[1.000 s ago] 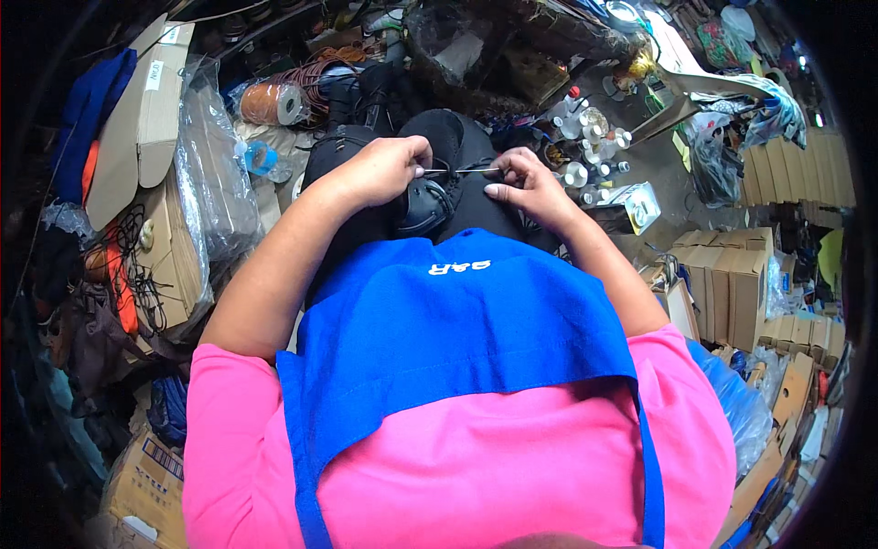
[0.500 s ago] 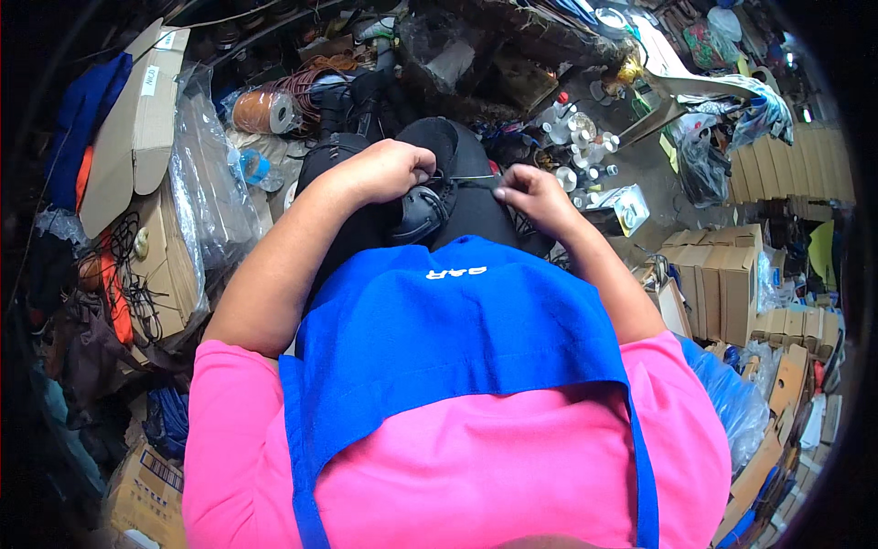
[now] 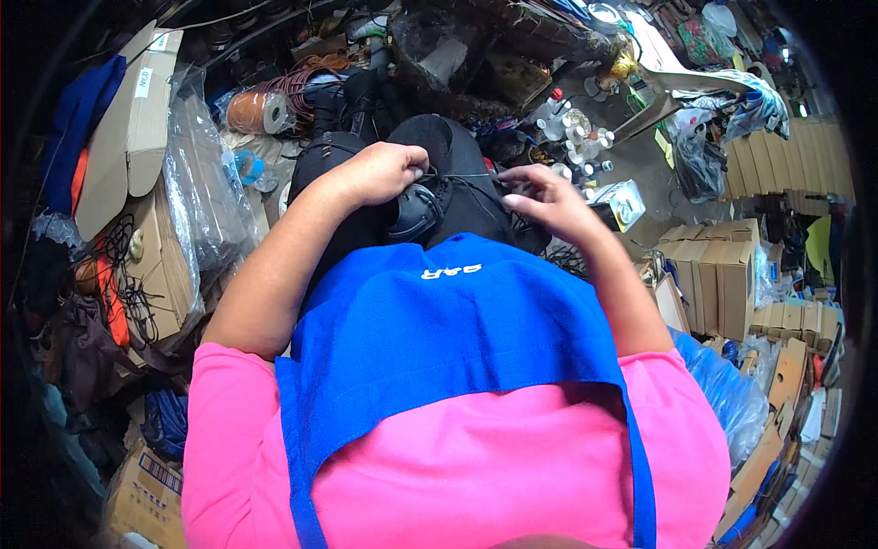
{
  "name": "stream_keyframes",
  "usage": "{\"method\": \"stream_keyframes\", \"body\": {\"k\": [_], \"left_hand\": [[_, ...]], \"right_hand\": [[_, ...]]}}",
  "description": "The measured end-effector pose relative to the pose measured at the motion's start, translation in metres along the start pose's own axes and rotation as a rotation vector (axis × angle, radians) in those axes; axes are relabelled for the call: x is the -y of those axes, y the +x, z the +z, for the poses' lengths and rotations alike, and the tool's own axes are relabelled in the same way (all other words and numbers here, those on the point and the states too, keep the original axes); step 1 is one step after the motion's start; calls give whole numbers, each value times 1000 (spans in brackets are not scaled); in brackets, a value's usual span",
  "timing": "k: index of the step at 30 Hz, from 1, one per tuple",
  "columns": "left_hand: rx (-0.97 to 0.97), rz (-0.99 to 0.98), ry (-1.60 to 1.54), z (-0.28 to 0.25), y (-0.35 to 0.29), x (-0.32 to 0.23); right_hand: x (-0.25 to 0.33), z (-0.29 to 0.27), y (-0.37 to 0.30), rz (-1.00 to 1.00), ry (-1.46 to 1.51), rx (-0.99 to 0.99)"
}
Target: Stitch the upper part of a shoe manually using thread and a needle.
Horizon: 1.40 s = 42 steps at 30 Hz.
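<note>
A black shoe rests on my lap between my dark-clothed knees, its sole edge and upper only partly in view. A thin pale thread runs taut across it from hand to hand. My left hand is closed at the shoe's left side, its fingertips pinching the thread. On the other side, my right hand has the thread at its fingers, with the thumb held a little apart from the index finger. How the thread passes round those fingers is too small to make out. A blue apron covers my lap below.
Several bottles stand beyond my right hand. A spool of orange-brown cord lies at the far left near plastic-wrapped cardboard. Cardboard boxes are stacked to the right. A black plastic bag hangs at the far right.
My right hand has shifted slightly right and down, and its thumb and fingers have spread from a tighter pinch. My left hand has moved slightly left; the thread remains stretched.
</note>
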<state>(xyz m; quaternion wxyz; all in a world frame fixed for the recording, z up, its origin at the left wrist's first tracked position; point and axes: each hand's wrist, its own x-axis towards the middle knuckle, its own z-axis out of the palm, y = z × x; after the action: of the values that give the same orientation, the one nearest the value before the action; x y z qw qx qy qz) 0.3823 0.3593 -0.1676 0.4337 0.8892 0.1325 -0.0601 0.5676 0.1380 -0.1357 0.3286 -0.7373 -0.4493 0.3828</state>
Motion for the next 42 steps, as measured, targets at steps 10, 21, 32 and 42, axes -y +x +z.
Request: {"method": "stream_keyframes", "body": {"k": [10, 21, 32, 42], "left_hand": [[-108, 21, 70, 8, -3, -5], [-2, 70, 202, -8, -4, -16], [-21, 159, 397, -12, -6, -11], [-61, 146, 426, -20, -32, -12]], "right_hand": [[-8, 44, -15, -202, -368, -272], [25, -15, 46, -326, -839, -369], [50, 33, 55, -457, -1051, 128], [33, 19, 57, -471, -863, 149]]}}
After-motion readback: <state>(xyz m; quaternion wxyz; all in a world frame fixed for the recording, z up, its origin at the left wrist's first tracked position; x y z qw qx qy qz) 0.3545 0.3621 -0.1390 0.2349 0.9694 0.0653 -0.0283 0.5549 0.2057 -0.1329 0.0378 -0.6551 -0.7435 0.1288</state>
